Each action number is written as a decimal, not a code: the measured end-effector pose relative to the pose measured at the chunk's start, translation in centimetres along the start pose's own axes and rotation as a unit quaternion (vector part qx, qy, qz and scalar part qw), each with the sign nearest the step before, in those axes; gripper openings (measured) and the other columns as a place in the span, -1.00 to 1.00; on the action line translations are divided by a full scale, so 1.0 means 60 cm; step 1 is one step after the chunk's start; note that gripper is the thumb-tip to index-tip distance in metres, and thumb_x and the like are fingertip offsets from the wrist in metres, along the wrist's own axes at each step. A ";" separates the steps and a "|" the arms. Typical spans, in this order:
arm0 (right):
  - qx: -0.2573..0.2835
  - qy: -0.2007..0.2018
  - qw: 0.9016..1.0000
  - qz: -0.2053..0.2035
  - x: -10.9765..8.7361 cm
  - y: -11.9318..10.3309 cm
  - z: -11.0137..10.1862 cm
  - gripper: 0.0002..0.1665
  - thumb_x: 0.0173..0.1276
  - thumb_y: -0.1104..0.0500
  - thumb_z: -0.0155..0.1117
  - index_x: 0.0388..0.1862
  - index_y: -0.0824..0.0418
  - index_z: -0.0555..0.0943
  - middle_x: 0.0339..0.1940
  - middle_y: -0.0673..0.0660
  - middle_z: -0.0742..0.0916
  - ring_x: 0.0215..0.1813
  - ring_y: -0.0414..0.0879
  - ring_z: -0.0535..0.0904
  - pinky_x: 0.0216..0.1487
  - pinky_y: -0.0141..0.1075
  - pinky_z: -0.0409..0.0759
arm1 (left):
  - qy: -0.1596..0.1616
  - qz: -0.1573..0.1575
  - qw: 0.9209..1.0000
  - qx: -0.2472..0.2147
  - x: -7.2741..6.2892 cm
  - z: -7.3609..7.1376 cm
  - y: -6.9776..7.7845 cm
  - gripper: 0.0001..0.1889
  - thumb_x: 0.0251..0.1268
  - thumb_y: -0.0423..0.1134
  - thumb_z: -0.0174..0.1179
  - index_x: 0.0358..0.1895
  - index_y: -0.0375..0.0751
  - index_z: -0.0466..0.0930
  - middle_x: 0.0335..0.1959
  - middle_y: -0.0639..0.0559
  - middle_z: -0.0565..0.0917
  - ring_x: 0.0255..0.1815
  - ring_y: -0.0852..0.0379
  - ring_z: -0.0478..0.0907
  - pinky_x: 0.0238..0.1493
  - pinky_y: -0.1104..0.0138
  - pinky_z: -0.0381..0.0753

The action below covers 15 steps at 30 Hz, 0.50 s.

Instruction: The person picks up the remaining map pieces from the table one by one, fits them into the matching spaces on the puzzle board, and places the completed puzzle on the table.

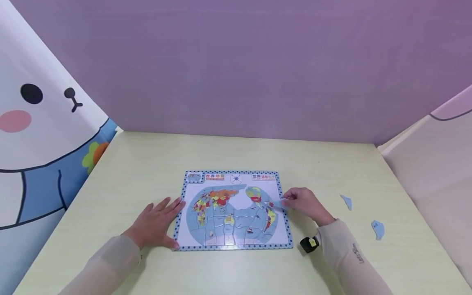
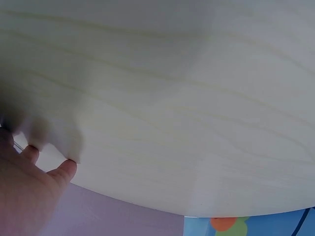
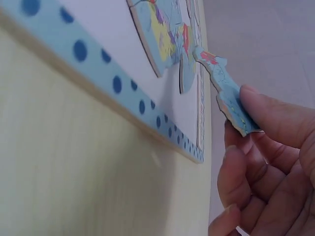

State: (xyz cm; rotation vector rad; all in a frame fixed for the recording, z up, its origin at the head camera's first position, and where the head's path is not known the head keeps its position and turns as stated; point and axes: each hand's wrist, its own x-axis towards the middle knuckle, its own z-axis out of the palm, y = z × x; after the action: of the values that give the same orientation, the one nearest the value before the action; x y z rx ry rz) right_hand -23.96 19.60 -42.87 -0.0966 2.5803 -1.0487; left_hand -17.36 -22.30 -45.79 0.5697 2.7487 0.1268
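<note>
A world map puzzle board [image 1: 236, 247] with a blue dotted border lies on the table. My left hand [image 1: 156, 223] rests at its left edge, fingers spread, thumb by the lower left corner; in the left wrist view only part of that hand [image 2: 37, 182] shows. Between thumb and fingers, my right hand [image 1: 304, 204] pinches a light blue puzzle piece [image 3: 229, 98] with a small red patch. In the head view this piece overlaps the right side of the map, and the right wrist view has it tilted up over the board. A white gap [image 1: 239, 201] shows at the map's upper middle.
Two loose blue puzzle pieces lie on the table to the right, one piece [image 1: 346, 202] farther back and another piece [image 1: 377, 229] nearer. A small black device [image 1: 309, 244] is at the right wrist. Behind the table stands a purple panel [image 1: 250, 73].
</note>
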 end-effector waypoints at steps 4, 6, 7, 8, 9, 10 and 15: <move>0.013 -0.003 1.000 -0.002 0.005 -0.002 0.005 -0.89 0.27 0.26 0.30 -0.28 0.30 0.66 -0.44 0.07 0.61 -0.34 -0.08 0.45 -0.29 -0.31 0.43 | -0.004 0.000 1.000 0.002 0.002 0.000 0.001 0.21 -0.30 0.43 0.35 0.47 -0.18 0.16 0.48 -0.12 0.18 0.46 -0.29 0.03 0.25 -0.34 0.08; 0.017 -0.004 1.000 -0.004 0.007 -0.001 0.007 -0.89 0.27 0.26 0.30 -0.27 0.32 0.66 -0.45 0.07 0.60 -0.35 -0.08 0.45 -0.30 -0.31 0.43 | -0.006 -0.002 1.000 0.002 0.002 -0.001 0.001 0.21 -0.30 0.42 0.36 0.47 -0.19 0.16 0.48 -0.12 0.18 0.46 -0.29 0.03 0.25 -0.34 0.08; 0.021 -0.004 1.000 -0.003 0.009 -0.001 0.008 -0.88 0.27 0.27 0.30 -0.27 0.32 0.66 -0.46 0.07 0.60 -0.35 -0.08 0.44 -0.30 -0.31 0.43 | -0.006 -0.002 1.000 0.003 0.002 -0.001 0.001 0.21 -0.30 0.42 0.36 0.47 -0.19 0.16 0.48 -0.13 0.18 0.46 -0.30 0.03 0.25 -0.34 0.08; 0.023 -0.004 1.000 -0.002 0.010 0.000 0.009 -0.88 0.27 0.27 0.31 -0.26 0.32 0.66 -0.46 0.07 0.60 -0.35 -0.08 0.44 -0.30 -0.31 0.43 | -0.006 -0.003 1.000 0.003 0.002 -0.002 0.001 0.21 -0.30 0.42 0.36 0.47 -0.19 0.16 0.48 -0.13 0.18 0.46 -0.29 0.03 0.25 -0.34 0.08; 0.026 -0.003 1.000 -0.001 0.011 0.000 0.010 -0.87 0.27 0.27 0.30 -0.25 0.32 0.66 -0.47 0.07 0.60 -0.36 -0.08 0.44 -0.31 -0.31 0.43 | -0.006 -0.003 1.000 0.003 0.002 -0.002 0.000 0.21 -0.30 0.42 0.36 0.46 -0.20 0.16 0.48 -0.13 0.19 0.46 -0.30 0.03 0.25 -0.34 0.08; 0.027 -0.003 1.000 -0.001 0.011 0.001 0.010 -0.87 0.27 0.27 0.30 -0.25 0.33 0.66 -0.47 0.07 0.60 -0.36 -0.09 0.45 -0.31 -0.31 0.43 | -0.007 -0.004 1.000 0.003 0.001 -0.003 0.001 0.21 -0.30 0.42 0.36 0.46 -0.20 0.16 0.48 -0.13 0.18 0.46 -0.30 0.03 0.25 -0.34 0.08; 0.034 0.005 0.999 0.000 0.013 0.004 0.012 -0.90 0.26 0.30 0.30 -0.27 0.34 0.65 -0.48 0.07 0.61 -0.38 -0.09 0.45 -0.32 -0.32 0.43 | -0.006 -0.003 1.000 -0.001 0.000 -0.004 0.002 0.20 -0.30 0.42 0.36 0.46 -0.20 0.16 0.48 -0.13 0.18 0.46 -0.30 0.03 0.26 -0.34 0.07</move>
State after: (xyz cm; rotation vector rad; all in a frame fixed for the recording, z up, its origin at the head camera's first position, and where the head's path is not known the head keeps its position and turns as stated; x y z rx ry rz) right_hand -24.41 19.14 -43.75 -0.0748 2.5497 -1.1396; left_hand -17.39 -22.19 -45.52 0.5601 2.7383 0.1232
